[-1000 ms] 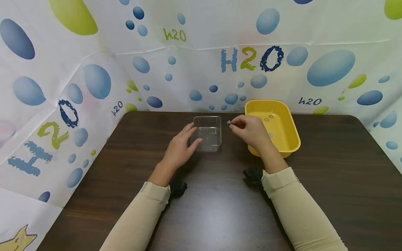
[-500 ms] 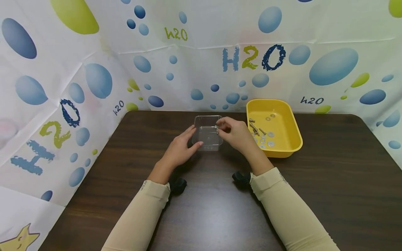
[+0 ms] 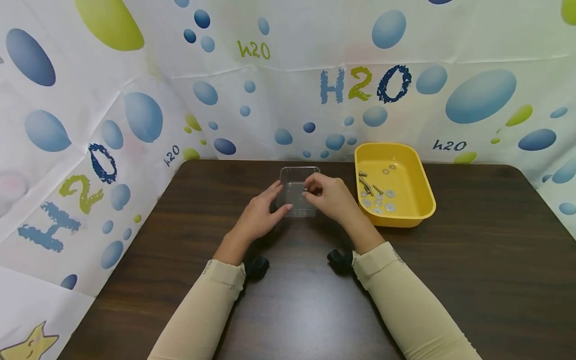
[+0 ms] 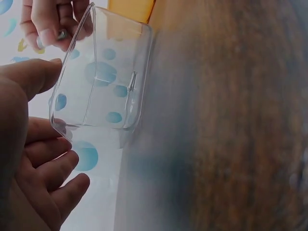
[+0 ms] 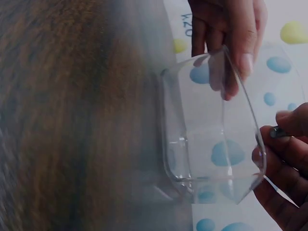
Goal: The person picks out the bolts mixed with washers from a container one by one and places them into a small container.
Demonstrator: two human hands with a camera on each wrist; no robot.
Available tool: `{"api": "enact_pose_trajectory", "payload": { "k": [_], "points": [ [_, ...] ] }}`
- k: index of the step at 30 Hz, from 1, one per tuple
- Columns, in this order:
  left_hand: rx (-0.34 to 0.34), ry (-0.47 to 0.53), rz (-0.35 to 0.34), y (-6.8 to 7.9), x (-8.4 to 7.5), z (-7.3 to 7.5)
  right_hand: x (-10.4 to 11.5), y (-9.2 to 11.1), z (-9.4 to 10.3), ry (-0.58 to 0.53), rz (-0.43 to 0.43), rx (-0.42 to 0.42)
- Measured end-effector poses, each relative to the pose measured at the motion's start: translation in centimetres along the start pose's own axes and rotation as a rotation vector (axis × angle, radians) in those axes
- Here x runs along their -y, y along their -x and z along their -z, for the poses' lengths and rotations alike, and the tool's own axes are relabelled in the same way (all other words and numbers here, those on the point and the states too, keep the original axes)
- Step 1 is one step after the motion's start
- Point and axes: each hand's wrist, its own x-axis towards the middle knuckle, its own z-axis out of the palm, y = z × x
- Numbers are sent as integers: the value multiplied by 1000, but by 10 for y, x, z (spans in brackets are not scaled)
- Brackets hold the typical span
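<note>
Metal piece (image 5: 276,132), pinched in right hand (image 3: 330,197), has come from beside yellow bin (image 3: 411,192) to rim of clear box (image 3: 300,213): carry across made, piece not yet let go. Left hand (image 3: 257,215), fingers extended and parted, touches box's left side.

The desk (image 3: 486,270) is dark brown with streaky lines. The box (image 3: 292,197) in the middle is see-through. Near the right edge of the right wrist view, a small bit (image 5: 275,132) is silver. The tray (image 3: 411,187) right of the middle is bright yellow, with silver screws (image 3: 378,189) and grey rings (image 3: 390,207). The cloth (image 3: 288,90) up top is white with blue and green spots. The sleeves (image 3: 195,310) are cream.
</note>
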Motion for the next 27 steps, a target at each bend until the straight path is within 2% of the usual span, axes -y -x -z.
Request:
{"api": "enact_pose_trajectory", "payload": {
  "k": [15,20,27],
  "points": [
    [25,19,6,-1,2,1,7,-5,-12,45,-75,181],
    [30,34,11,0,2,1,8,-5,-15,86,-66,209],
    [36,37,11,0,2,2,7,-5,-18,83,-57,238]
  ]
}}
